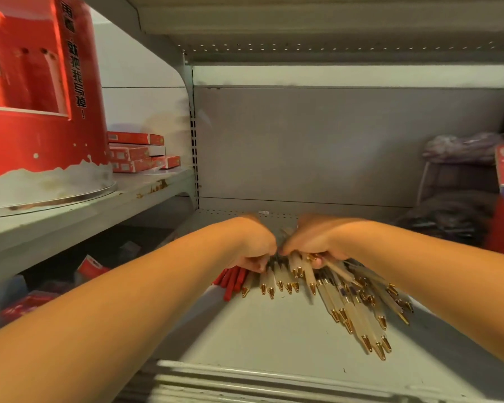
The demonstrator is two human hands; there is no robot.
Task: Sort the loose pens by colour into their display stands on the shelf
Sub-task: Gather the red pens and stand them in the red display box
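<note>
At centre frame, my right hand (313,242) clenches round the upper ends of a fan of clear pens (349,301), gold tips spread toward lower right on the grey shelf (274,335). My left hand (255,245), fingers curled, touches it above the red pens (232,282); whether it grips any, I cannot tell. A red display stand (35,135) sits upper left.

The shelf (274,330) under the pile was painted metal, pale grey and matt, smooth apart from a few scuffs. The pale pens (349,303) had milky, translucent plastic barrels ending in glossy gold-coloured tips (380,351). The red pens (233,282) beside them looked opaque and duller. The display stand (41,112) had a shiny red printed surface, its material unclear. Rust spots broke the paint of the upper shelf (146,184). The small boxes (134,154) looked like printed card, and the bags (460,146) like thin crinkled plastic.
</note>
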